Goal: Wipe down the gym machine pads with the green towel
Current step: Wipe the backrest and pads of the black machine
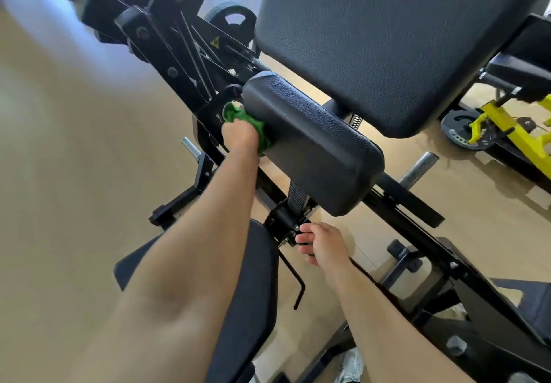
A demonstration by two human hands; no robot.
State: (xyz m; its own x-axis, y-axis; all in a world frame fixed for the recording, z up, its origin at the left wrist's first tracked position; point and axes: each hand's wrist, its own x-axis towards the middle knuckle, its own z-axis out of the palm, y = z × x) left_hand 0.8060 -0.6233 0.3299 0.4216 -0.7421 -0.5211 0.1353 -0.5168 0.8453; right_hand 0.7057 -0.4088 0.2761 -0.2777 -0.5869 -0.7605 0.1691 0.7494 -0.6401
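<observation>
A bunched green towel [238, 117] is pressed against the left side of a long black cushioned pad [313, 141] on the gym machine. My left hand [240, 136] grips the towel and holds it to the pad. Lower down, my right hand [323, 244] rests on the black metal frame under the pad, its fingers curled around a small black knob [302, 238]. A large black back pad [393, 33] rises above and behind the smaller one. Another black seat pad [250, 293] lies under my left forearm.
Black steel bars and levers [167, 42] run up to the left, with a weight plate [235, 21] behind them. Chrome pegs [419, 168] stick out of the frame. A yellow machine with a plate [489, 132] stands at the right. The floor [74, 144] is tan.
</observation>
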